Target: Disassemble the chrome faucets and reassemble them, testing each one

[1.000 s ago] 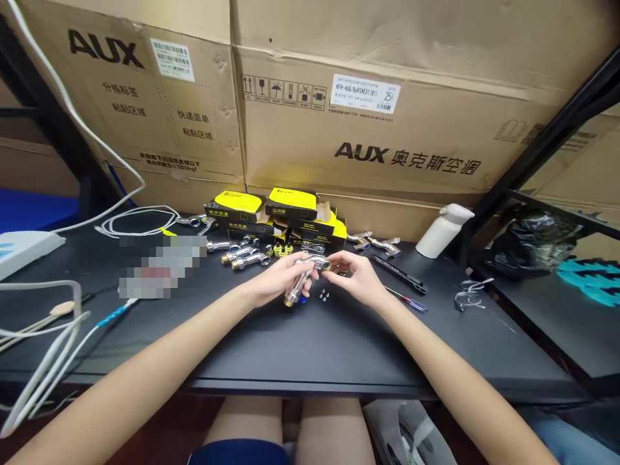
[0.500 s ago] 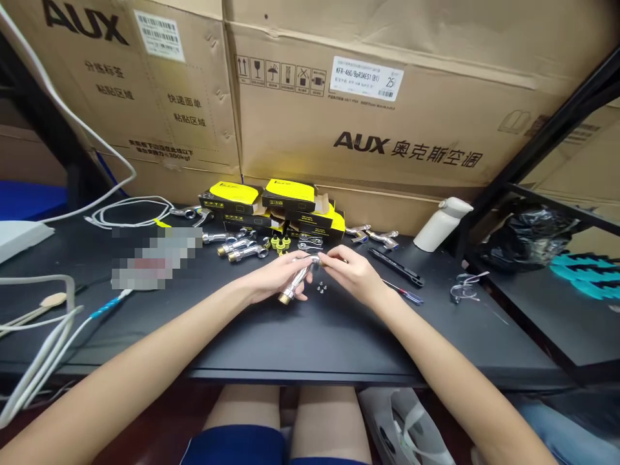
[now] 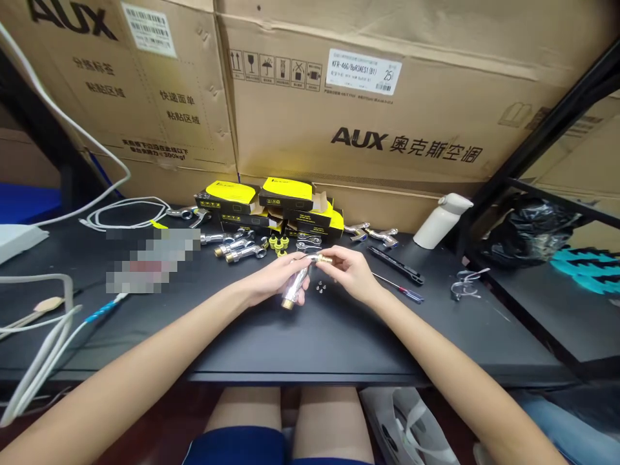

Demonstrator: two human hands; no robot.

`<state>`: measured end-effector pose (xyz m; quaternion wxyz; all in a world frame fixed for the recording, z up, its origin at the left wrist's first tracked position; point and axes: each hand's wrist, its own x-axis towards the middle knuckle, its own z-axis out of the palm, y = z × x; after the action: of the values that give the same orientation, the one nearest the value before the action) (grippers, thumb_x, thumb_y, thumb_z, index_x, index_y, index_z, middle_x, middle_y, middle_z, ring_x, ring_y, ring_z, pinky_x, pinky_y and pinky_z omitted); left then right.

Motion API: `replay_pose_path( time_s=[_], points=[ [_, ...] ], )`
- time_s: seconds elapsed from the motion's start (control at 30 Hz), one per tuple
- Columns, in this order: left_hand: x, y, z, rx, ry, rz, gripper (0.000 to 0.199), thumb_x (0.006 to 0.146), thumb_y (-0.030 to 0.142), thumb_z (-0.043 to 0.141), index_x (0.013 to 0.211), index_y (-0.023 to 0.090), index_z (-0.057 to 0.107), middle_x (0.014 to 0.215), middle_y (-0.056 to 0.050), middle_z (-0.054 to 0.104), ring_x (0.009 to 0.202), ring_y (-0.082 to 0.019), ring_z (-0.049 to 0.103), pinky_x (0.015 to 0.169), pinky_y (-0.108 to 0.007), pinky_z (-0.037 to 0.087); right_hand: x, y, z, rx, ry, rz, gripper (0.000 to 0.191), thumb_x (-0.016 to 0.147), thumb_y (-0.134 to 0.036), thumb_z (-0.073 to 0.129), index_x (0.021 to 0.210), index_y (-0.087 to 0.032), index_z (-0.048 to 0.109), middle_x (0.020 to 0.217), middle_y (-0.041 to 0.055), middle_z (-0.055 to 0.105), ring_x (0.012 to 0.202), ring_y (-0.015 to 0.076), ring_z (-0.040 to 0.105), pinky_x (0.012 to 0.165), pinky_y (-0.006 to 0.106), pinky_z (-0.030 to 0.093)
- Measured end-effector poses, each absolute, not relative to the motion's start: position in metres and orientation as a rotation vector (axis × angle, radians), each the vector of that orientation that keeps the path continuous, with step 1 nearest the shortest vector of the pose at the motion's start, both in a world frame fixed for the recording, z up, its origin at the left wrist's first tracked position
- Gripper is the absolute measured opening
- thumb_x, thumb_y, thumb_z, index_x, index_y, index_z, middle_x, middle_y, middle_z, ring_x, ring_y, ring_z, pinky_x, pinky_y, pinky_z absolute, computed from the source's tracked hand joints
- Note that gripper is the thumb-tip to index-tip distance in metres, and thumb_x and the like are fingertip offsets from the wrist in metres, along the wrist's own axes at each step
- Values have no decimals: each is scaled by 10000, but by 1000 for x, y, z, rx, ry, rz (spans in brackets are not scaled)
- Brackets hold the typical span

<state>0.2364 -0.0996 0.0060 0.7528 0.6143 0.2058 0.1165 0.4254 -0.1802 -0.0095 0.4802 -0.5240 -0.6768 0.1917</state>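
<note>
My left hand (image 3: pixel 278 276) is closed around a chrome metal fitting (image 3: pixel 294 289) with a brass threaded end pointing down toward me. At the fitting's upper end, my right hand (image 3: pixel 349 271) pinches a small brass piece (image 3: pixel 323 259), which lies against the fitting's head. Just below the hands, several small screws (image 3: pixel 321 287) lie on the black table (image 3: pixel 310 342). A screwdriver (image 3: pixel 411 294) with a clear blue and red handle lies to the right, its shaft pointing toward my right hand. More chrome fittings (image 3: pixel 237 248) and yellow-green parts (image 3: pixel 278 244) sit behind my left hand.
Black and yellow boxes (image 3: pixel 285 190) are stacked at the back before large cartons (image 3: pixel 411 110). On the right are a black knife (image 3: pixel 396 265), a white bottle (image 3: pixel 438 225) and glasses (image 3: pixel 467 284). White cables (image 3: pixel 126 213) and a pixelated object (image 3: pixel 155 261) are on the left.
The right fingers have shifted slightly right and opened up a little, so the brass piece shows more. The fitting is tilted a bit more upright, and the whole view has moved slightly.
</note>
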Motion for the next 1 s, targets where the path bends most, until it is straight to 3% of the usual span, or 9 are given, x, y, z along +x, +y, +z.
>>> replay_pose_path(
  time_s=[0.1,0.3,0.57,0.87,1.0],
  points=[
    [236,-100,5,1389,428,259,357,862,530,578,965,212,454,684,17,622,504,-155,649,483,-243,491,422,-182,-9,-1293,-1579,598,311,882,-477,580,972,-183,624,706,3,595,524,115,495,490,246,425],
    [235,-103,8,1445,408,242,327,886,519,547,969,220,443,703,18,621,533,-153,659,489,-227,455,422,-187,-1,-1405,-1769,364,260,961,-434,462,907,-202,566,518,-61,501,479,113,464,548,242,370],
    [234,-108,13,1542,353,261,316,909,507,513,1009,212,458,683,15,622,499,-150,657,395,-181,373,418,-192,3,-1472,-1844,232,264,1000,-391,338,817,-226,430,642,-28,489,547,136,444,568,263,327],
    [234,-109,13,1491,384,283,304,902,499,531,981,212,466,637,35,607,451,-136,632,390,-189,446,413,-192,-1,-1442,-1811,385,238,970,-447,426,884,-225,443,578,-63,454,509,121,426,527,248,344],
    [234,-107,12,1397,433,279,316,905,514,514,925,203,458,573,45,581,380,-108,575,378,-181,448,417,-190,-6,-1335,-1797,318,206,920,-416,544,905,-224,471,711,-24,575,590,131,521,569,248,419]
  ],
)
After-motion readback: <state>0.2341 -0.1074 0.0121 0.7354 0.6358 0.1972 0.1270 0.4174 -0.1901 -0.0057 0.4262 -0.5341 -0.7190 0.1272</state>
